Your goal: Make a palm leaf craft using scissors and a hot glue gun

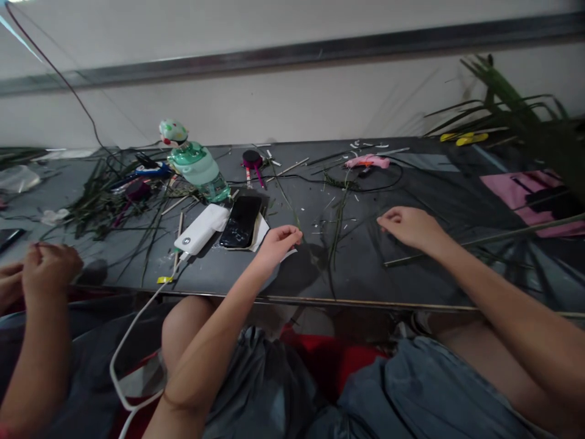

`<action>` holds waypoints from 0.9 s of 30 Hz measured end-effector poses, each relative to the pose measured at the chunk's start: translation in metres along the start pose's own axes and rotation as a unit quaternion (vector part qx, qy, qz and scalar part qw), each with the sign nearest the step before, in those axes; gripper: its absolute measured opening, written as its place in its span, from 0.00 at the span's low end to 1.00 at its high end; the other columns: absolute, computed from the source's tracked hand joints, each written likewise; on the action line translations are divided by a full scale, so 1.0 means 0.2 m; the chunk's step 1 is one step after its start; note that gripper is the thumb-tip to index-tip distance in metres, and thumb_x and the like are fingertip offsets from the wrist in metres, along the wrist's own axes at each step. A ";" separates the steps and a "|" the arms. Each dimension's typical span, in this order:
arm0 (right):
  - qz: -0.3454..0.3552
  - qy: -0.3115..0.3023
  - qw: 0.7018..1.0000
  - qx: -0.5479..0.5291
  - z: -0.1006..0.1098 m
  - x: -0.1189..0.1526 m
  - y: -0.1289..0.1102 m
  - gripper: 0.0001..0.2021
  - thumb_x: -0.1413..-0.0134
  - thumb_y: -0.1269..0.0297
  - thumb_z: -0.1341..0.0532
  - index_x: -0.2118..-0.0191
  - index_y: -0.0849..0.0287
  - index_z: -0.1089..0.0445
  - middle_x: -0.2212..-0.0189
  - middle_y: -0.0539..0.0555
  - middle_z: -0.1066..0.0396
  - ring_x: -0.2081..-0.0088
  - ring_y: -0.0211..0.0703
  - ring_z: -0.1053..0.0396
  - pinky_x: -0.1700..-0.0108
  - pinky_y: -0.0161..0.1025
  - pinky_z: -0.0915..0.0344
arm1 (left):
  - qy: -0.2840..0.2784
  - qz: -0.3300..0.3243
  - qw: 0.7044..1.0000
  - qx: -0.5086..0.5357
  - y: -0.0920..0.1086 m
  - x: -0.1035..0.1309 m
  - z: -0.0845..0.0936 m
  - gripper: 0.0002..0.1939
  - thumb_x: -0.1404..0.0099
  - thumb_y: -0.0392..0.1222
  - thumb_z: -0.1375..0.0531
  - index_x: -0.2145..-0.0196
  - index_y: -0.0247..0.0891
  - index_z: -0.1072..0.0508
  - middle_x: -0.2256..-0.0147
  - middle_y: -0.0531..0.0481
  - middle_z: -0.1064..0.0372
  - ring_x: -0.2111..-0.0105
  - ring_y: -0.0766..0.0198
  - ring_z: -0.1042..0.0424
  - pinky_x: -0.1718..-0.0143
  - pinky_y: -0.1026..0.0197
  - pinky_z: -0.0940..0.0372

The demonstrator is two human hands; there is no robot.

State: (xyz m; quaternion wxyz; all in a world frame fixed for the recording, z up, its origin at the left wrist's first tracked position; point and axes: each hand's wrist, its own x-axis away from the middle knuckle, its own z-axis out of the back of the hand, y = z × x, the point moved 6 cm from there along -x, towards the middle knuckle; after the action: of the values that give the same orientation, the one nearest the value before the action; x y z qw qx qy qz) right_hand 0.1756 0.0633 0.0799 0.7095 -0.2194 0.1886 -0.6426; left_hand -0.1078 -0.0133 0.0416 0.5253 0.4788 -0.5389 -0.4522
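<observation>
My left hand [280, 242] is over the table near its front edge, thumb and fingertips pinched on a thin green leaf strip [296, 218]. To the right, my right hand [409, 227] hovers above the dark tabletop with its fingertips pressed together; whatever they may hold is too small to make out. Between the hands lie several narrow leaf strips [337, 231] and small white scraps. A black phone [242, 221] rests on white paper just left of my left hand, beside a white power bank [202, 230] with a cable plugged in.
A green bottle [201, 171] stands behind the power bank. A pink glue gun [368, 161] lies toward the back, its cord looping right. Long palm leaves [512, 91] and a pink bag [530, 198] occupy the right side. At far left are another person's hands [46, 268] and a leaf pile [100, 195].
</observation>
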 end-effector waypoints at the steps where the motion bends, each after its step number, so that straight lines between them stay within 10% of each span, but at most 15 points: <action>1: 0.014 0.031 0.999 0.011 0.00 0.03 -0.03 0.09 0.51 0.60 0.36 0.67 0.61 0.26 0.71 0.58 0.25 0.76 0.40 0.35 0.73 0.38 0.43 | -0.005 -0.003 1.000 -0.014 0.00 0.00 -0.02 0.14 0.48 0.49 0.35 0.77 0.36 0.30 0.78 0.55 0.36 0.76 0.70 0.38 0.72 0.67 0.43; 9: 0.099 -0.061 0.962 -0.247 -0.22 0.13 -0.38 0.21 0.48 0.46 0.38 0.60 0.60 0.27 0.64 0.56 0.25 0.71 0.36 0.34 0.68 0.35 0.39 | -0.120 0.002 0.992 -0.042 0.03 0.09 -0.25 0.10 0.48 0.45 0.37 0.77 0.35 0.29 0.78 0.54 0.36 0.75 0.69 0.38 0.69 0.64 0.43; 17: 0.080 -0.107 0.958 -0.255 -0.34 0.10 -0.35 0.15 0.45 0.54 0.41 0.72 0.62 0.29 0.79 0.51 0.31 0.81 0.31 0.42 0.75 0.33 0.47 | -0.156 0.032 0.981 -0.114 -0.04 0.10 -0.26 0.10 0.46 0.45 0.37 0.75 0.34 0.23 0.75 0.51 0.26 0.72 0.65 0.31 0.65 0.63 0.37; 27: 0.140 -0.151 0.955 -0.212 -0.38 0.23 -0.44 0.13 0.45 0.61 0.38 0.77 0.62 0.27 0.82 0.49 0.30 0.78 0.32 0.35 0.73 0.32 0.45 | 0.023 -0.073 0.996 -0.039 0.00 0.02 -0.18 0.17 0.43 0.50 0.35 0.61 0.36 0.18 0.59 0.43 0.21 0.60 0.55 0.23 0.57 0.55 0.30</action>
State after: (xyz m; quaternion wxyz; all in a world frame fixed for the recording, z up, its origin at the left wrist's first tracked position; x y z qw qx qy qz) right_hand 0.0659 0.0063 0.0664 0.7495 -0.4306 0.2406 -0.4415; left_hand -0.0711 -0.0164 0.0427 0.5216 0.5064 -0.4720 -0.4988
